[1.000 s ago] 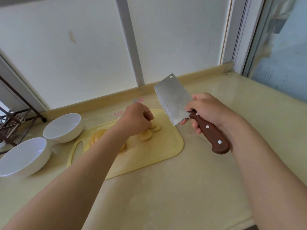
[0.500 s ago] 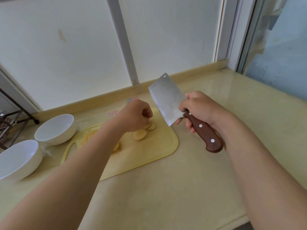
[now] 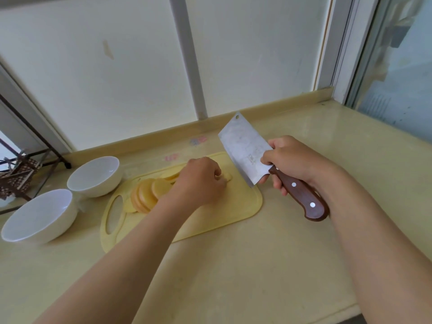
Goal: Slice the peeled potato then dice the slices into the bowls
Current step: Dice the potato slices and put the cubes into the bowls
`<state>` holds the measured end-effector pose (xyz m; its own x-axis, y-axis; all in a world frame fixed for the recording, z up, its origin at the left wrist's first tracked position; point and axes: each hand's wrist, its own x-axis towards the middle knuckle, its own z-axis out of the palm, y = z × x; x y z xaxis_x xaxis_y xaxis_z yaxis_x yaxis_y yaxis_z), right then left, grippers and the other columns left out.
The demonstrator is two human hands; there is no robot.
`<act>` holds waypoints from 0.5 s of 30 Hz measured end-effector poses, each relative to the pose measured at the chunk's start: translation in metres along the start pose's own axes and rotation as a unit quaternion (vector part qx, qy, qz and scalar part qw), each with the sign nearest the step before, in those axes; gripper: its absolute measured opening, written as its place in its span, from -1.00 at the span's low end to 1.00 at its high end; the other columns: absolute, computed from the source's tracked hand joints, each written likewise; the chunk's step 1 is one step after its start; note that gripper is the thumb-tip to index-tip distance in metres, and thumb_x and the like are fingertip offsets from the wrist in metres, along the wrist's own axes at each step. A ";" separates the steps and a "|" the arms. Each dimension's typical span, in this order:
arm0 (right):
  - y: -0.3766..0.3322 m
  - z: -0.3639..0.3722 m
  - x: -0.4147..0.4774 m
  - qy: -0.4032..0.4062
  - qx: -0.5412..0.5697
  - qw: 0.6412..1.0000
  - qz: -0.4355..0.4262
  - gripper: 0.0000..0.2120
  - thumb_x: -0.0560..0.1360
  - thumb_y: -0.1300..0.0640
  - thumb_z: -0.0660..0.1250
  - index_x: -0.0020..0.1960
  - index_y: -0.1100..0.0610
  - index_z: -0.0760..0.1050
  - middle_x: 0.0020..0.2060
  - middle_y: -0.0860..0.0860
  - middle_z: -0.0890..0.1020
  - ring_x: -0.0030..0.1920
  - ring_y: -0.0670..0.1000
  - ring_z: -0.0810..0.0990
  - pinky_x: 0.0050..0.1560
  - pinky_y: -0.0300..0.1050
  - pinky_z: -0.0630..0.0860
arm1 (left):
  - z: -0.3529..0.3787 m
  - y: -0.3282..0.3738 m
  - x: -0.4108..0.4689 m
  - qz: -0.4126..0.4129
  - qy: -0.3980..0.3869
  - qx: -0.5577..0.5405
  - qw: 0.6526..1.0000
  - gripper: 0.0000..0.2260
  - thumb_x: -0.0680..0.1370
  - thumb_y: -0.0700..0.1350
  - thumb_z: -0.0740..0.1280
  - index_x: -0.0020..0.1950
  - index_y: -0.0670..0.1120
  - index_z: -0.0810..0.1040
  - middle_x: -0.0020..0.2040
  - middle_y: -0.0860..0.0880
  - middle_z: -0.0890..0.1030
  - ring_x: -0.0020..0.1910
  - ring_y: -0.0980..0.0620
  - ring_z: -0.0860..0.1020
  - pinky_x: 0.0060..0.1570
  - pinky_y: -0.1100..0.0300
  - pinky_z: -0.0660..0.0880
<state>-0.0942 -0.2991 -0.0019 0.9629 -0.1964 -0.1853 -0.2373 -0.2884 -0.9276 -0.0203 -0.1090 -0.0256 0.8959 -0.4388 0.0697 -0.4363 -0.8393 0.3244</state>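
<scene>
The nearest band of tabletop, across the lower frame, is bare stone crossed only by the two forearms, so there is open room here to draw the elbows back.

Right of centre, the right hand wraps its fingers round the wooden handle of the cleaver, with the blade raised off the surface, tilted up and left, and its edge facing the board. It is probably heavy and stiff, and best held where it is held, right up at the blade's heel.

In mid-frame lies the yellow cutting board, its right end just beside the blade. The left hand sits on it knuckles up, fingers curled down over a small pale potato piece; whether they pinch it or only press on it I cannot tell. Left of the wrist, the potato slices lean in an overlapping fan. They look thin, moist and likely slippery (a stack could slide under the blade), so I would hold them from above with the fingertips tucked.

Further left, the near bowl and far bowl show nothing inside, apart from the board's handle end but near it. Behind them a dark wire rack crowds the left edge, and a raised kerb closes the back.
</scene>
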 end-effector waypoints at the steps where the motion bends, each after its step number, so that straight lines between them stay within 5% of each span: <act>1: 0.000 0.000 0.000 0.000 -0.002 1.000 0.000 -0.78 0.55 0.31 0.16 0.14 0.31 0.49 -0.22 0.32 0.70 -0.53 0.05 0.48 -0.52 -0.11 0.48 | 0.001 0.001 0.000 -0.005 0.004 0.000 1.000 -0.82 0.49 -0.05 0.31 -0.16 -0.13 0.63 -0.18 -0.05 0.64 -0.14 -0.05 0.59 -0.12 0.04 0.58; 8: -0.001 -0.002 -0.001 0.000 -0.006 1.000 -0.002 -0.78 0.54 0.30 0.15 0.10 0.26 0.51 -0.22 0.31 0.70 -0.52 0.05 0.49 -0.49 -0.10 0.49 | 0.012 0.007 0.002 -0.007 0.031 0.020 0.999 -0.83 0.54 -0.10 0.30 -0.08 -0.14 0.65 -0.07 -0.07 0.66 -0.08 -0.04 0.58 -0.05 0.02 0.59; 13: -0.001 -0.002 -0.002 -0.006 -0.013 1.000 0.008 -0.81 0.55 0.31 0.14 0.08 0.23 0.50 -0.39 0.18 0.66 -0.52 0.06 0.49 -0.49 -0.12 0.49 | 0.012 0.011 0.002 0.009 0.039 0.004 0.999 -0.79 0.54 -0.22 0.26 0.02 -0.10 0.68 0.00 -0.02 0.64 -0.02 -0.01 0.56 -0.04 0.13 0.55; 15: 0.000 -0.002 -0.003 -0.010 -0.014 1.000 0.012 -0.81 0.56 0.30 0.15 0.09 0.22 0.50 -0.35 0.21 0.67 -0.53 0.05 0.50 -0.50 -0.12 0.49 | 0.012 0.011 0.002 0.020 0.039 0.005 0.999 -0.81 0.52 -0.24 0.25 -0.07 -0.13 0.67 -0.04 -0.06 0.65 -0.06 -0.01 0.56 -0.03 0.06 0.57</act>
<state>-0.0969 -0.3007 -0.0005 0.9589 -0.1856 -0.2146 -0.2643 -0.3096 -0.9134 -0.0243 -0.1234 -0.0335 0.8816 -0.4453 0.1563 -0.4719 -0.8255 0.3096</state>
